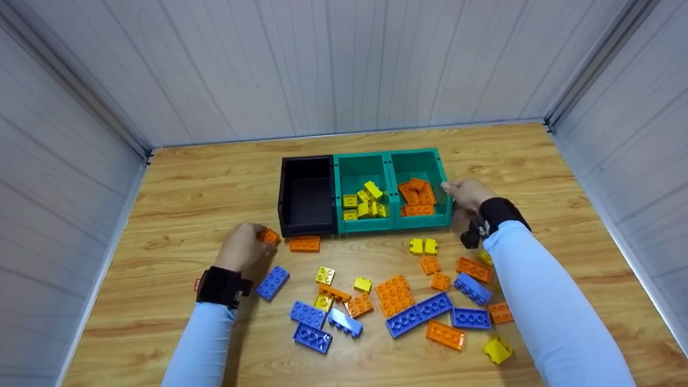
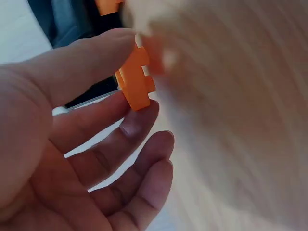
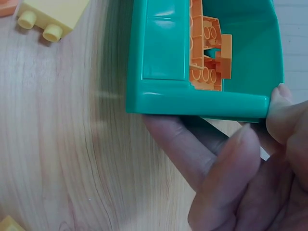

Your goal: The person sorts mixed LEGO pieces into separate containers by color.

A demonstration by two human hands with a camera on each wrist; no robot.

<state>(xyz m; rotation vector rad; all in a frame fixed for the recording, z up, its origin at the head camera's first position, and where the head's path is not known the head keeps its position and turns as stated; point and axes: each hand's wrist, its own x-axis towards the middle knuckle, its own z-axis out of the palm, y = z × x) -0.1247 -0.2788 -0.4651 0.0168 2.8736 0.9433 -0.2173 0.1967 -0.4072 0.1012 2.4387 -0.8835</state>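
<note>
The left hand (image 1: 243,248) pinches a small orange studded plastic brick (image 2: 138,84) just left of the near end of the black rectangular plastic bin (image 1: 309,228). The right hand (image 1: 472,194) grips the right wall of the rightmost green plastic bin (image 1: 424,221). Picking up seems in hand; next probably calls for a firm pinch and a lift clear of the black bin
</note>
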